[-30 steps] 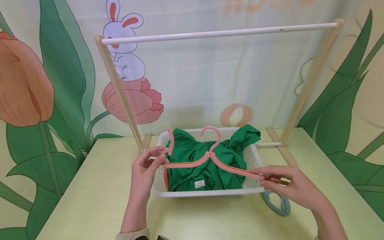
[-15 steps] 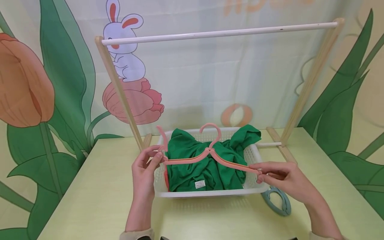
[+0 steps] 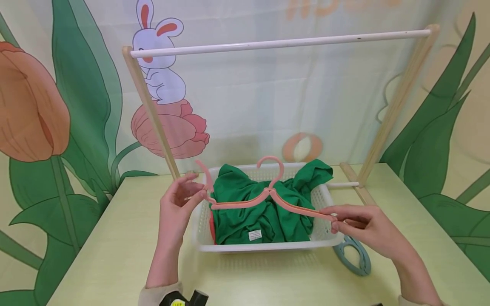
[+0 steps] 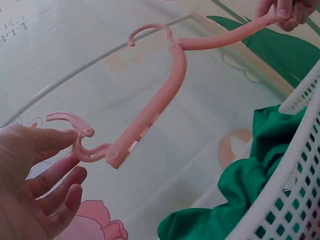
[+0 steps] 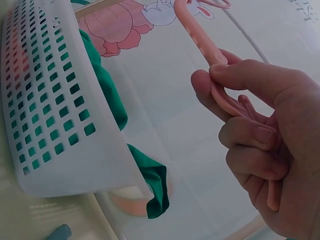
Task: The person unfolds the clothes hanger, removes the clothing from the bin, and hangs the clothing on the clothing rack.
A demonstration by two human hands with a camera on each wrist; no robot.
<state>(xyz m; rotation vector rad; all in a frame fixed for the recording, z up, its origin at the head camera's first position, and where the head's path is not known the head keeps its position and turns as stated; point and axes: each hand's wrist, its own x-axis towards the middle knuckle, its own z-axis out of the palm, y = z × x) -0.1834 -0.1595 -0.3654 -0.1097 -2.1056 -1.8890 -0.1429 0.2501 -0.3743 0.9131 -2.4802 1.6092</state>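
Over the white basket (image 3: 268, 246), I hold the pink hanger (image 3: 291, 208) by its two ends, its hook upward and its bar apart from the green cloth (image 3: 260, 219) underneath. A white tag (image 3: 254, 235) on that cloth bears lines of print too small for me to read; the orange letters (image 3: 327, 7) on the backdrop (image 3: 245, 106) are cut off by the top of the head view. Below the hook run the basket's near and side rims, and a corner of the cloth pokes past the far right one. Between the hook and the white rod (image 3: 283, 43) I have a tall gap, framed by wooden posts (image 3: 398, 102); the table (image 3: 107, 250) spreads broadly to the basket's left. A folded blue hanger (image 3: 363, 268) lies just beside the near right corner, under my right hand (image 3: 363, 223). With my left hand (image 3: 180, 204) I pinch the folding end piece between thumb and forefinger, the other fingers loosely bent. On the right, my thumb and forefinger pinch the opposite end while the remaining fingers curl round its folded-back piece.
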